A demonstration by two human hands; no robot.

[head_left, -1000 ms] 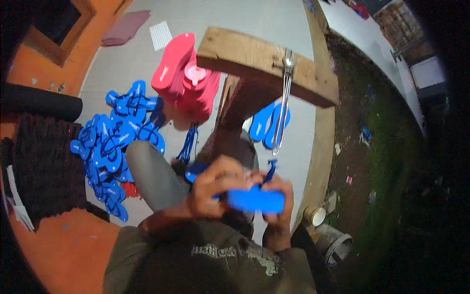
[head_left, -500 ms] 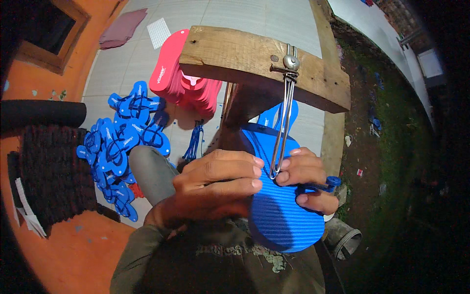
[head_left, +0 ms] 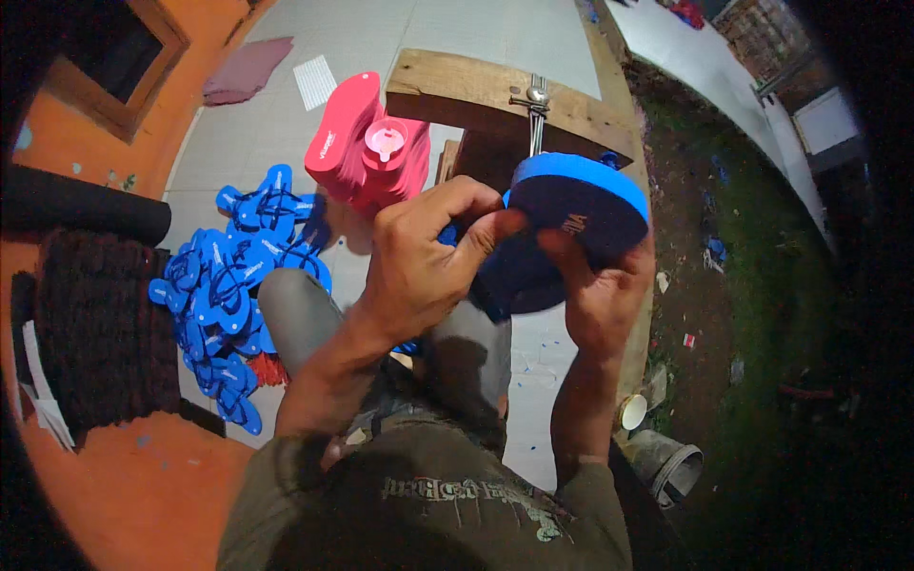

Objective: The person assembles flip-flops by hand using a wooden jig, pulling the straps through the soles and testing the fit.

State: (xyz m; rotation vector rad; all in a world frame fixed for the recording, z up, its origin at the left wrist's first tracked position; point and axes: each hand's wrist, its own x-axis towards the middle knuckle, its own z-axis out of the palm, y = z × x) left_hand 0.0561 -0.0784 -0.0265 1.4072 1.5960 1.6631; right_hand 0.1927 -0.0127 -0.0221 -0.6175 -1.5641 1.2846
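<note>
My right hand [head_left: 609, 300] grips a blue flip-flop [head_left: 600, 214] by its edge, fingers closed round it. The flip-flop is tilted, its shaded printed face turned toward me and one rounded end raised. From the other side, my left hand [head_left: 424, 252] is closed with thumb and bent fingers at the flip-flop's edge. A bit of blue shows under the left fingers; whether it is strap or sole, I cannot tell. Just beyond, a bent metal wire tool [head_left: 537, 119] is fixed to a wooden beam [head_left: 466, 84], and its lower end is hidden behind the flip-flop.
On the tiled floor at left lies a heap of blue flip-flops [head_left: 228, 276]. Stacked pink soles [head_left: 347, 133] stand left of the beam, with a pink cup-like container [head_left: 386, 143] on them. A dark bundle [head_left: 105, 324] leans by the orange wall. A bucket [head_left: 666, 466] sits at lower right.
The flip-flop has come away from the wire tool and been tipped up, so its ribbed face no longer shows. Both hands have shifted, and my left hand now closes at its edge.
</note>
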